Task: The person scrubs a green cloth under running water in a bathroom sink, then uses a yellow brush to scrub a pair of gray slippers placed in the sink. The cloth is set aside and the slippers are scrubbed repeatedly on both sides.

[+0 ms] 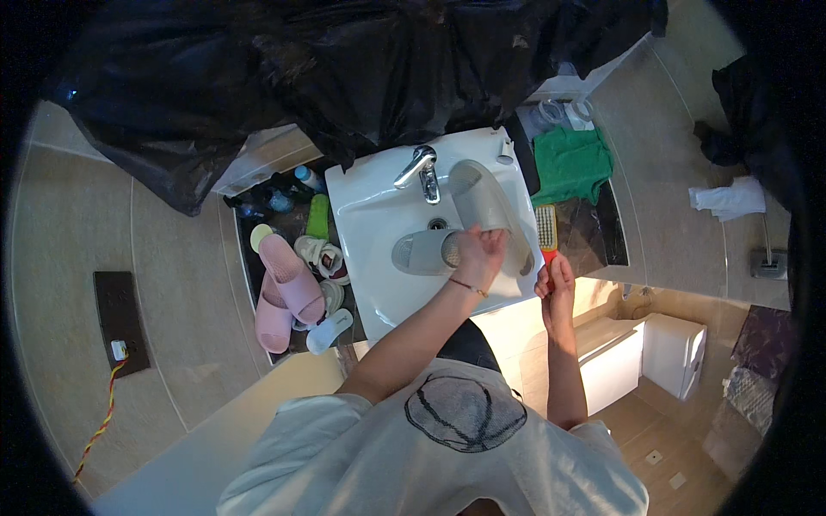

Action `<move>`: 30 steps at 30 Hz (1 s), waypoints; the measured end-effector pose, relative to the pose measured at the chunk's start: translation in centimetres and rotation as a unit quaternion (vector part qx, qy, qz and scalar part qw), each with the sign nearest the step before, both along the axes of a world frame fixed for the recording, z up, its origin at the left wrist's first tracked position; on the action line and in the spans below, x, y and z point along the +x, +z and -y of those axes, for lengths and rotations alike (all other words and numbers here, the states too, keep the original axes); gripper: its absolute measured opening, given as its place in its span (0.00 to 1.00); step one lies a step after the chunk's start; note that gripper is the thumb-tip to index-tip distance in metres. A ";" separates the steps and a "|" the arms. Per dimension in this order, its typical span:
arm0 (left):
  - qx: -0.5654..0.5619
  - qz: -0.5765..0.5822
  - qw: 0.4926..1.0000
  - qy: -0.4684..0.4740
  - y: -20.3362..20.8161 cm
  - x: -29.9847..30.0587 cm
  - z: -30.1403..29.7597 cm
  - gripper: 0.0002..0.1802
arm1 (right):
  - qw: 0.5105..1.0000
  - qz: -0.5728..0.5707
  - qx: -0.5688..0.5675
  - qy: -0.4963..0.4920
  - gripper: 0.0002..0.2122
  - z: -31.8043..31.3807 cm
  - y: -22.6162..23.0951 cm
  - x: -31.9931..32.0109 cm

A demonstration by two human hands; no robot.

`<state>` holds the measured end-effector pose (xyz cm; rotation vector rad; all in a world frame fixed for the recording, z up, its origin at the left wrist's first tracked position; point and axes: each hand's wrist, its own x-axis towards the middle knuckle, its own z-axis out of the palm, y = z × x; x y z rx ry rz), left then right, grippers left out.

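Observation:
Two grey slippers are in the white washbasin. One grey slipper lies crosswise with its toe to the left. My left hand is closed round its heel end, which the fingers partly hide. The other grey slipper slants along the basin's right side, its toe up near the tap, just beyond my left fingers. Out past the basin's right edge, my right hand grips the red handle of a scrubbing brush. The brush's pale bristles face up.
A chrome tap rises at the basin's back. Pink slippers, a white-and-dark shoe and a green brush-like item crowd the dark counter at left. A green cloth lies at right. Black plastic sheeting hangs behind.

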<state>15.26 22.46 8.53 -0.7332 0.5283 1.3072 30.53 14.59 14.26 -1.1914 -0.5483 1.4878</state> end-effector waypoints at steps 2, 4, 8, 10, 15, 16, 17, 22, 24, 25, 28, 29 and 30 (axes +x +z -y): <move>-0.018 0.003 1.000 -0.007 -0.8 1.2 0.7 0.10 | 1.000 0.009 -0.001 0.000 0.13 0.1 -0.2 0.2; -0.012 0.011 1.000 -0.010 0.5 2.1 1.4 0.08 | 1.000 0.016 -0.006 0.000 0.13 0.5 -0.6 0.3; 0.027 -0.006 0.999 -0.032 -1.6 1.9 4.3 0.07 | 1.000 0.019 -0.010 -0.001 0.13 0.4 -0.6 0.2; 0.161 0.023 0.987 -0.011 -4.1 0.6 7.4 0.06 | 1.000 0.016 -0.009 -0.010 0.12 0.2 -1.0 0.1; 0.082 -0.044 0.994 -0.060 1.1 -6.6 11.5 0.14 | 0.998 0.056 -0.020 0.032 0.15 -0.1 -7.0 0.6; 0.034 -0.079 0.994 -0.066 2.5 -8.0 11.9 0.15 | 0.996 0.069 -0.030 0.048 0.16 -0.2 -7.8 -0.1; -0.015 -0.115 0.991 -0.073 3.8 -9.5 12.3 0.16 | 0.993 0.063 -0.031 0.092 0.17 -0.6 -7.5 -1.7; -0.141 -0.144 0.979 0.003 3.2 -14.1 13.5 0.15 | 0.986 0.005 -0.085 0.146 0.20 -0.9 -11.1 -10.0; -0.171 -0.188 0.966 -0.040 6.0 -14.0 12.6 0.16 | 0.986 0.014 -0.064 0.153 0.19 -2.1 -13.1 -11.3; -0.157 -0.194 0.967 -0.052 6.0 -14.2 12.6 0.17 | 0.985 0.024 -0.041 0.164 0.19 -3.1 -13.6 -11.8; -0.108 -0.196 0.973 -0.048 3.4 -14.4 13.3 0.17 | 0.983 -0.001 -0.013 0.184 0.17 -5.9 -11.7 -13.3; -0.089 -0.195 0.976 -0.042 3.2 -14.2 13.1 0.17 | 0.982 -0.019 -0.010 0.187 0.17 -6.4 -10.6 -13.8; -0.116 -0.170 0.978 -0.008 2.8 -13.9 12.9 0.18 | 0.986 0.013 0.025 0.167 0.16 -6.4 -10.2 -14.3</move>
